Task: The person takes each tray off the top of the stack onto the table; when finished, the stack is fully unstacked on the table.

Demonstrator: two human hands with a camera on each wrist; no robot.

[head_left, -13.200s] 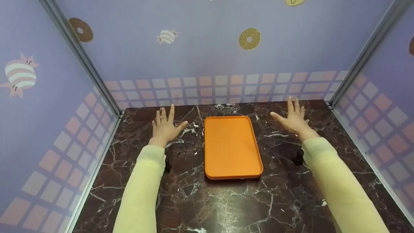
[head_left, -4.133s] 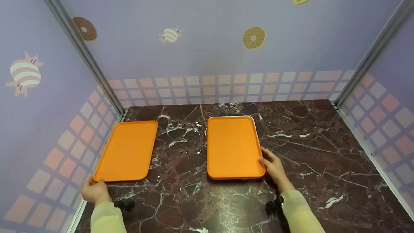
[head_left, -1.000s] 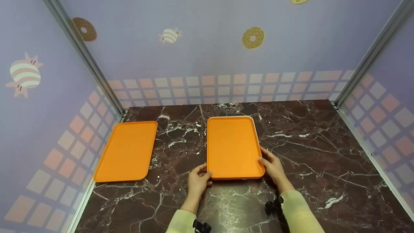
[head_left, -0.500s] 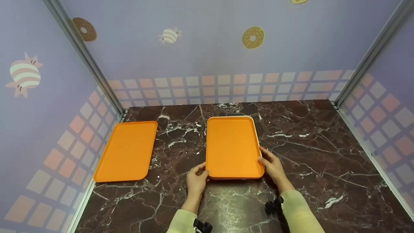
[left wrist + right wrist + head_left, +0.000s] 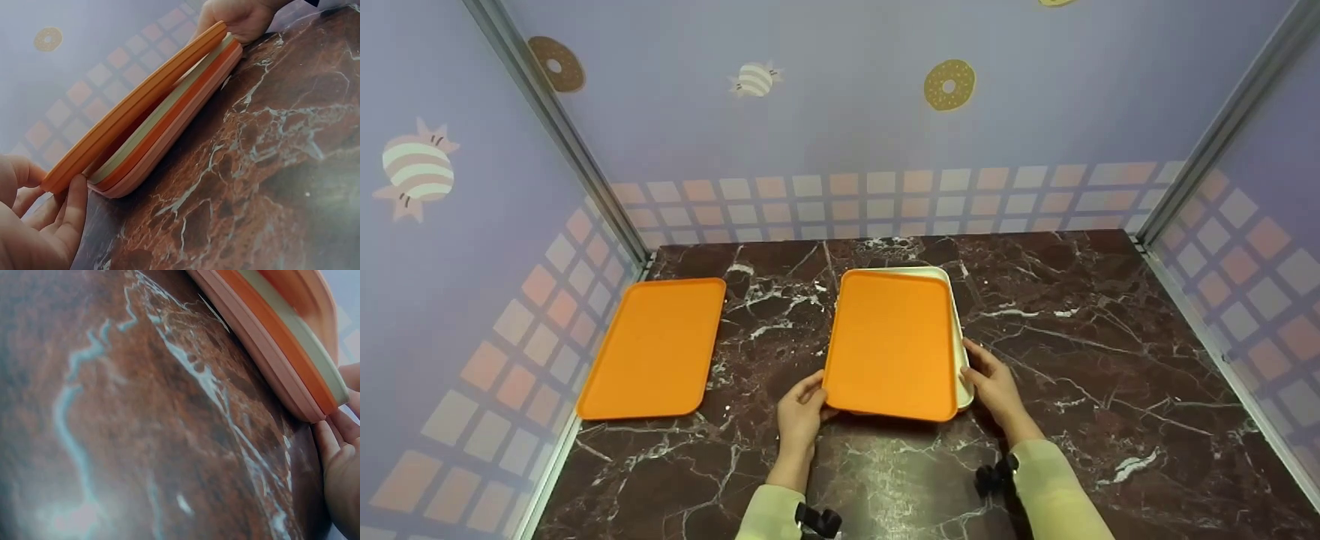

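Observation:
In the head view my left hand [image 5: 799, 418] pinches the near-left corner of an orange tray [image 5: 891, 345]. That tray is raised at the near side and turned a little askew over a stack. Under it shows the rim of a cream tray [image 5: 964, 375]. The left wrist view shows, below the cream layer, another orange tray [image 5: 147, 135] and a pink tray [image 5: 157, 147] at the bottom. With thumb on the rim and fingers against the side, my right hand [image 5: 996, 388] holds the stack's right edge. The right wrist view shows its fingers at the stack's corner.
A separate orange tray [image 5: 654, 349] lies flat on the dark marbled table [image 5: 1080, 315], along the left wall panel [image 5: 457, 262]. Patterned panels stand at the back and right too. Both wrists wear small black devices.
The top orange tray's near edge has come up and swung left with my left hand, exposing the cream tray. Earlier, my left hand left the other orange tray at left. The right hand stays put.

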